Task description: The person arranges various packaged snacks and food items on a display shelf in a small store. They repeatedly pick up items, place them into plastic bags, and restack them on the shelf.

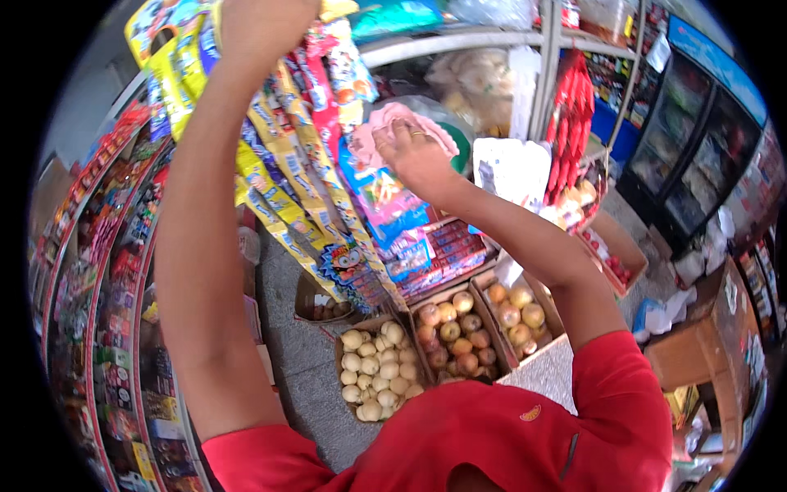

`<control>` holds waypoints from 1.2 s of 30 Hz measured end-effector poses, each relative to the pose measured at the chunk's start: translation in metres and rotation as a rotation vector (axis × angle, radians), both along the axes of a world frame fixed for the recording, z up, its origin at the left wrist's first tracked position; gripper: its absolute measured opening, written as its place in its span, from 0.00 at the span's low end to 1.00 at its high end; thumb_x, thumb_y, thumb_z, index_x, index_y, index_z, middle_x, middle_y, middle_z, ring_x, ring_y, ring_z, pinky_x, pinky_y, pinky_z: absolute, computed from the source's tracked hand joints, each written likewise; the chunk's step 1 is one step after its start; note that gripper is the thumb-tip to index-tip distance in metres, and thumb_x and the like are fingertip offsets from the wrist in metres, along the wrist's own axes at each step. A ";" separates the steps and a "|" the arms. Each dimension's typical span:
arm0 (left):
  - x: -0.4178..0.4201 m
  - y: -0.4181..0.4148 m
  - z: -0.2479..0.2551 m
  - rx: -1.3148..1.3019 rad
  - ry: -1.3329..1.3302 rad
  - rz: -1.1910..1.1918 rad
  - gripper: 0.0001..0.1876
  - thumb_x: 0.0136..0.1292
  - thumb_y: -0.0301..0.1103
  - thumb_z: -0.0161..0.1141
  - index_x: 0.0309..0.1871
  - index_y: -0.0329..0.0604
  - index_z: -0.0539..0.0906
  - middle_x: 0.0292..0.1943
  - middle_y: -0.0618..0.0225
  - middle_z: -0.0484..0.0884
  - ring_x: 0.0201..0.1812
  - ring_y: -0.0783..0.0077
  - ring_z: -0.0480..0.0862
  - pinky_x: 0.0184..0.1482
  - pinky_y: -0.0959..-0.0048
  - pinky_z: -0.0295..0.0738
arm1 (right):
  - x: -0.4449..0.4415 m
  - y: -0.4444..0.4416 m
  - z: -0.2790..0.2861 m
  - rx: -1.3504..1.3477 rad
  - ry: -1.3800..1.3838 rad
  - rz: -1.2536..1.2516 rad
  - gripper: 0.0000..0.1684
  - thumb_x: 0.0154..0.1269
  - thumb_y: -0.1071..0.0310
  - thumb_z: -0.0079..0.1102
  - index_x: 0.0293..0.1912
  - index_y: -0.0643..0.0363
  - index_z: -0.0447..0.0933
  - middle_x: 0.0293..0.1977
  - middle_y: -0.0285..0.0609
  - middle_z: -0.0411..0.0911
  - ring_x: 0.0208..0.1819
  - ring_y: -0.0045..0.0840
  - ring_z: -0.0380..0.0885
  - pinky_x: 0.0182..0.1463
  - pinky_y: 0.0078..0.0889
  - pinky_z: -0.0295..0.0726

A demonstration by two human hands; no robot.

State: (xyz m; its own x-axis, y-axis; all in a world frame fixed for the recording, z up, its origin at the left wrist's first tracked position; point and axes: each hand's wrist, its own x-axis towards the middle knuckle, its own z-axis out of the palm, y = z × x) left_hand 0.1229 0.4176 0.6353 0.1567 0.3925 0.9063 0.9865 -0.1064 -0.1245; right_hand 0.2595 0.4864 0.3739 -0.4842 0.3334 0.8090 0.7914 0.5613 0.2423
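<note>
My right hand (409, 150), a ring on one finger, lies on a crumpled pink cloth (396, 117) with its fingers bent over it. The cloth rests against hanging blue-and-pink snack packets (384, 200), beside a round green thing (458, 147). High at the top edge is my left hand (267, 21), its fingers cut off or hidden, so its grip does not show. Around it hang long strips of yellow snack sachets (283, 166) and a red-and-pink strip (320, 92).
Below stand cardboard boxes of pale round fruit (378, 369) and reddish-yellow fruit (455, 335). Shelves of packaged goods (117, 295) run along the left. Red packets (572, 123) hang by a metal post (547, 74). A glass-door fridge (682, 129) and wooden desk (707, 344) are at right.
</note>
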 end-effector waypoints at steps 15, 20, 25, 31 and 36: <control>-0.006 0.016 -0.025 0.276 0.144 0.001 0.27 0.55 0.31 0.60 0.60 0.37 0.74 0.58 0.45 0.75 0.61 0.45 0.72 0.64 0.53 0.65 | 0.045 -0.059 -0.162 -0.654 -0.449 0.196 0.24 0.56 0.70 0.56 0.54 0.52 0.76 0.48 0.53 0.77 0.46 0.43 0.81 0.42 0.43 0.80; -0.002 0.007 -0.052 0.445 0.211 0.009 0.34 0.55 0.31 0.62 0.67 0.38 0.69 0.67 0.46 0.67 0.69 0.44 0.64 0.71 0.54 0.57 | 0.108 -0.087 -0.226 -1.466 -0.022 0.205 0.17 0.62 0.65 0.55 0.50 0.56 0.82 0.35 0.51 0.83 0.38 0.40 0.84 0.42 0.37 0.81; 0.044 -0.032 -0.104 0.504 0.325 -0.156 0.25 0.57 0.32 0.57 0.61 0.44 0.78 0.60 0.51 0.77 0.62 0.48 0.74 0.64 0.53 0.64 | 0.166 -0.138 -0.192 -1.226 -0.032 -0.093 0.30 0.59 0.61 0.62 0.63 0.44 0.74 0.35 0.49 0.82 0.38 0.44 0.82 0.41 0.44 0.78; 0.110 -0.015 -0.256 -0.082 -0.061 -0.934 0.23 0.58 0.22 0.55 0.59 0.37 0.77 0.63 0.52 0.74 0.65 0.51 0.72 0.67 0.57 0.64 | 0.231 -0.177 -0.216 -1.400 0.135 -0.230 0.28 0.58 0.59 0.63 0.60 0.45 0.75 0.39 0.51 0.81 0.40 0.46 0.81 0.43 0.45 0.78; 0.162 0.060 -0.392 -0.899 -0.924 -0.924 0.31 0.60 0.22 0.62 0.66 0.29 0.63 0.61 0.46 0.71 0.62 0.59 0.75 0.62 0.65 0.72 | 0.269 -0.195 -0.247 -1.345 0.231 -0.238 0.32 0.59 0.58 0.64 0.64 0.39 0.73 0.36 0.51 0.79 0.39 0.46 0.80 0.43 0.45 0.77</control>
State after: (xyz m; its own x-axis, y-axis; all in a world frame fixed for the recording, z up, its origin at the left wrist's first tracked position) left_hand 0.2846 0.4777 0.2437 0.1848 0.9162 0.3555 0.2398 -0.3929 0.8878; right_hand 0.5283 0.2911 0.1268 -0.2068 0.9678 -0.1436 0.8479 0.1040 -0.5199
